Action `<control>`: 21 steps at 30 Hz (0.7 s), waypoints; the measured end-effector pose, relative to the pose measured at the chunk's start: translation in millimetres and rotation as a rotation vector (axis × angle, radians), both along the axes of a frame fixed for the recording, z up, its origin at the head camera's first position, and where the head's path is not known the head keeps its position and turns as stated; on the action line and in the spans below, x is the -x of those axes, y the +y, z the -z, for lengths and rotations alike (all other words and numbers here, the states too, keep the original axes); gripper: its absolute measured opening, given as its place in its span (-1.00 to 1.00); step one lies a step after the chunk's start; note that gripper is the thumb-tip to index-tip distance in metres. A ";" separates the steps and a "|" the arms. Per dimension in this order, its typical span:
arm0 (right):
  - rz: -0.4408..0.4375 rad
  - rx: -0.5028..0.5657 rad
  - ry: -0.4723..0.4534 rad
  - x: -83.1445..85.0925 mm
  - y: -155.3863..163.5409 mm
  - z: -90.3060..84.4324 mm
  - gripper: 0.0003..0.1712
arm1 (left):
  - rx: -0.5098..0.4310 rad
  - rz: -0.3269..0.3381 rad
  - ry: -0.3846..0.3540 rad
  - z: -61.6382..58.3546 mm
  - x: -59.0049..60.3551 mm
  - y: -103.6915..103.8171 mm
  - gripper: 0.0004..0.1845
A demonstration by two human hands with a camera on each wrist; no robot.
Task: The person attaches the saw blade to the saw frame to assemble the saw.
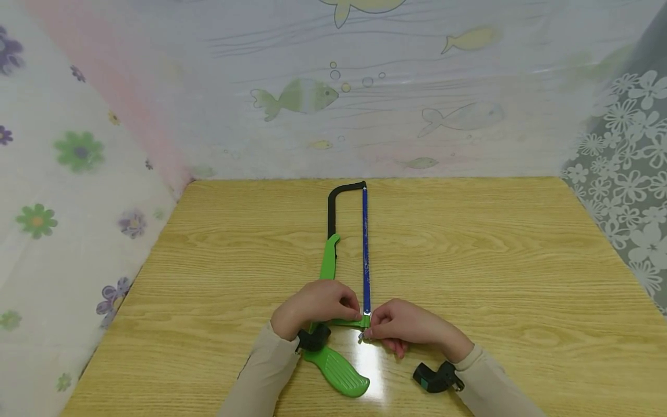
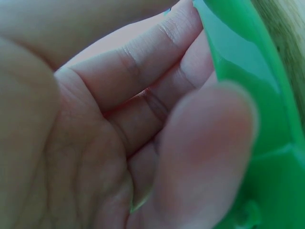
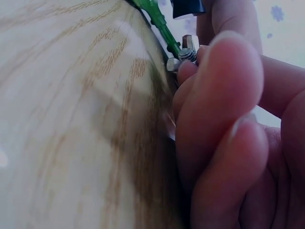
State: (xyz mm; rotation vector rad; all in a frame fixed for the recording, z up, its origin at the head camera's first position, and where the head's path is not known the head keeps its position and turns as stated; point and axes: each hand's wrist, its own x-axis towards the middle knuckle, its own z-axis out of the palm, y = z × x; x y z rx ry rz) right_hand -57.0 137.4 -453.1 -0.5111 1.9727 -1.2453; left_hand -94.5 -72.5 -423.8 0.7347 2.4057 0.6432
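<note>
While I look down at the wooden table [image 1: 469, 260], this is how things lie:

Hacksaw [image 1: 333, 255]: flat on the table near its middle, lengthwise away from me; green plastic handle nearest me, black metal bow at the far end.
Blade [image 1: 366, 255]: thin, blue, straight, strung from the black far tip back to the green frame end between my hands.
Left hand [image 1: 318, 307]: my fingers curl over the green frame just beside the blade's near end, gripping it; the left wrist view shows green plastic against my fingertips.
Right hand [image 1: 403, 324]: my fingertips pinch the small metal wing nut [image 3: 187, 53] at the blade's near end.
Backdrop: translucent fish-printed sheet [image 1: 365, 87] behind the table.
</note>
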 end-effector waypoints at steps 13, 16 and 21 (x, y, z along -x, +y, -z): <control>-0.016 0.001 -0.004 1.9 -0.1 -0.9 -0.56 | 0.012 0.011 0.011 -0.4 2.1 0.2 -0.90; -0.012 -0.001 -0.005 1.8 -0.7 -1.9 -0.57 | 0.005 0.009 0.013 0.7 2.5 -0.2 -0.90; -0.010 0.018 -0.032 -0.6 -2.0 -2.4 -0.56 | -0.020 0.023 0.002 4.1 2.0 -1.6 -0.90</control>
